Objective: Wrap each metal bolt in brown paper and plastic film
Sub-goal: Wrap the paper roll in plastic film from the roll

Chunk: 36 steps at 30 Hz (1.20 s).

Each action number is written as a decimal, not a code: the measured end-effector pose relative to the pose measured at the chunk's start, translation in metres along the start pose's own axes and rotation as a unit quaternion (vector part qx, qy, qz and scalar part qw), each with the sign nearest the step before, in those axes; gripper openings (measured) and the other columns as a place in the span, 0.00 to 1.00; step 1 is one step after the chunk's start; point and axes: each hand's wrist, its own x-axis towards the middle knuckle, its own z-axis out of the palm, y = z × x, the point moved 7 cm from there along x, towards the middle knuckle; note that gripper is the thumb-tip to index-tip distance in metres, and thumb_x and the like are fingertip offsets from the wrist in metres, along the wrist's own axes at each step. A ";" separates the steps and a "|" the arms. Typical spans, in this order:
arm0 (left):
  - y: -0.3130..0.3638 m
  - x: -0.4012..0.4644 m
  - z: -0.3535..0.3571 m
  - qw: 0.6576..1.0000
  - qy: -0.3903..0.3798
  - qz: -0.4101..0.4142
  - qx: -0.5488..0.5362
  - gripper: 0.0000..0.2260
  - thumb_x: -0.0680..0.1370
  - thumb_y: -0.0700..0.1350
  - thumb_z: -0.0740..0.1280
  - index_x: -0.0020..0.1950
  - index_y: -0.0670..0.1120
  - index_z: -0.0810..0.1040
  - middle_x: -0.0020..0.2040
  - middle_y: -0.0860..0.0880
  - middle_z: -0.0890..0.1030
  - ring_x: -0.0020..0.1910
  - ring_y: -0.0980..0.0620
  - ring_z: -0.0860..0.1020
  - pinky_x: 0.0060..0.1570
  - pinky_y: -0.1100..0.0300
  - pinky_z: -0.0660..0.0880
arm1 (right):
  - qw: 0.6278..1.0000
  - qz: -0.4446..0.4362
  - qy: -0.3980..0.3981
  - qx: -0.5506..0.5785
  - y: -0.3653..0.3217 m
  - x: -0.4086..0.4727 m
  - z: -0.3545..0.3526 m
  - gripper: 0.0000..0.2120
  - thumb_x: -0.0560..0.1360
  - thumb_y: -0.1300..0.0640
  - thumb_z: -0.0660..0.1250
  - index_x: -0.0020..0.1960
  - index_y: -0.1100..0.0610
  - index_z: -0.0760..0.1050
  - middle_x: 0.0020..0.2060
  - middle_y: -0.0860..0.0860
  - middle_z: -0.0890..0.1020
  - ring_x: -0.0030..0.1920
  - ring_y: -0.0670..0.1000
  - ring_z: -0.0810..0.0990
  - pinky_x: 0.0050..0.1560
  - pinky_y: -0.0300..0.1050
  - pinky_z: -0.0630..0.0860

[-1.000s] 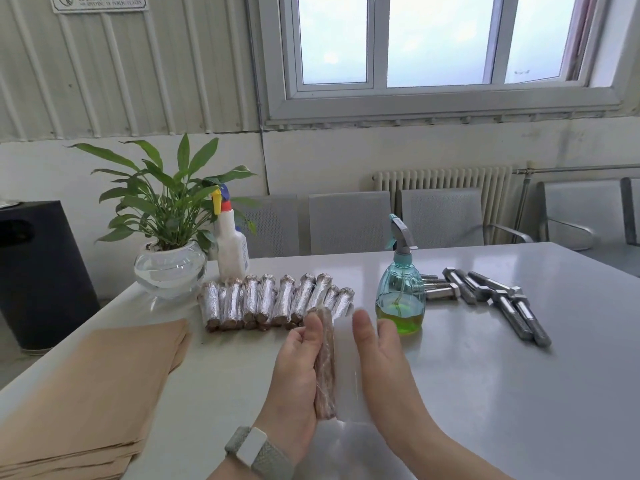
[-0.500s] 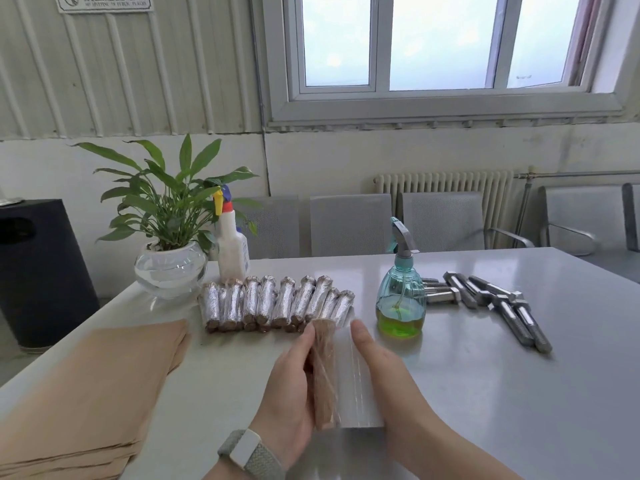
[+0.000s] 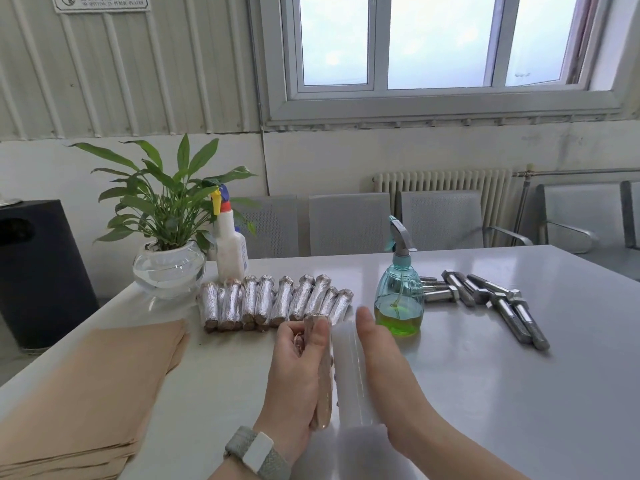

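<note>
1. Since half a second ago, both hands have drawn closer over the film, and the bundle has rolled further in.
2. My left hand (image 3: 298,372) grasps the paper-wrapped bolt (image 3: 323,375); its long axis runs 12 to 6.
3. My right hand (image 3: 381,368) lies flat, fingers straight, on the plastic film (image 3: 349,382) at 3 o'clock of the bolt.
4. Rolling toward 3 should finish it, I judge.

Two bare forearms, sleeveless; the left wrist wears a smartwatch (image 3: 258,453) with white case and grey woven band
</note>
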 end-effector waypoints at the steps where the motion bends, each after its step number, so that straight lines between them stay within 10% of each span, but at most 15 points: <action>1: 0.000 -0.001 0.001 1.000 0.004 0.012 -0.003 0.24 0.65 0.61 0.72 0.49 0.46 0.72 0.37 0.47 0.79 0.35 0.50 0.78 0.32 0.56 0.76 | 1.000 -0.006 0.008 0.001 0.001 -0.001 0.001 0.36 0.68 0.21 0.53 0.52 0.53 0.73 0.49 0.52 0.82 0.51 0.50 0.81 0.57 0.54 0.76; 8: -0.012 -0.010 0.009 0.992 -0.044 -0.084 -0.085 0.27 0.68 0.66 0.73 0.56 0.47 0.79 0.47 0.44 0.82 0.45 0.44 0.80 0.41 0.53 0.78 | 0.993 -0.043 0.083 -0.069 0.001 0.000 -0.001 0.21 0.76 0.33 0.54 0.47 0.50 0.69 0.36 0.44 0.79 0.35 0.37 0.76 0.37 0.42 0.68; 13: -0.022 -0.001 0.011 0.974 -0.060 -0.146 -0.163 0.23 0.79 0.53 0.55 0.57 0.38 0.82 0.53 0.35 0.82 0.51 0.39 0.83 0.42 0.52 0.81 | 0.998 0.008 0.058 -0.009 0.010 0.005 -0.002 0.26 0.66 0.29 0.62 0.51 0.49 0.72 0.45 0.48 0.81 0.45 0.45 0.81 0.42 0.43 0.75; 19: -0.015 0.005 0.002 0.989 -0.094 -0.089 -0.069 0.17 0.81 0.49 0.58 0.60 0.41 0.81 0.60 0.40 0.81 0.60 0.43 0.80 0.56 0.51 0.78 | 0.986 0.119 -0.072 0.089 0.012 0.008 -0.006 0.26 0.66 0.34 0.70 0.51 0.54 0.82 0.46 0.55 0.86 0.47 0.57 0.85 0.59 0.57 0.78; 23: -0.007 0.005 0.001 0.993 -0.102 -0.037 0.038 0.20 0.76 0.58 0.64 0.56 0.43 0.80 0.49 0.42 0.83 0.44 0.45 0.80 0.42 0.55 0.75 | 0.976 0.137 -0.127 0.113 0.015 0.006 -0.005 0.27 0.69 0.37 0.70 0.56 0.58 0.82 0.50 0.60 0.85 0.50 0.61 0.84 0.59 0.59 0.77; 30: -0.008 -0.002 0.009 0.997 -0.074 -0.028 0.015 0.26 0.71 0.61 0.68 0.60 0.42 0.77 0.54 0.39 0.83 0.55 0.39 0.81 0.61 0.41 0.74 | 0.994 0.053 -0.092 0.022 0.009 0.003 0.003 0.33 0.68 0.28 0.62 0.58 0.54 0.80 0.50 0.53 0.85 0.53 0.52 0.84 0.63 0.56 0.75; 36: -0.003 -0.003 0.008 0.996 -0.064 0.011 0.057 0.22 0.74 0.63 0.65 0.49 0.44 0.82 0.47 0.34 0.82 0.47 0.42 0.82 0.52 0.38 0.76 | 0.993 0.083 -0.052 0.059 0.018 0.004 0.001 0.35 0.62 0.28 0.66 0.55 0.54 0.79 0.49 0.57 0.85 0.50 0.57 0.84 0.58 0.58 0.78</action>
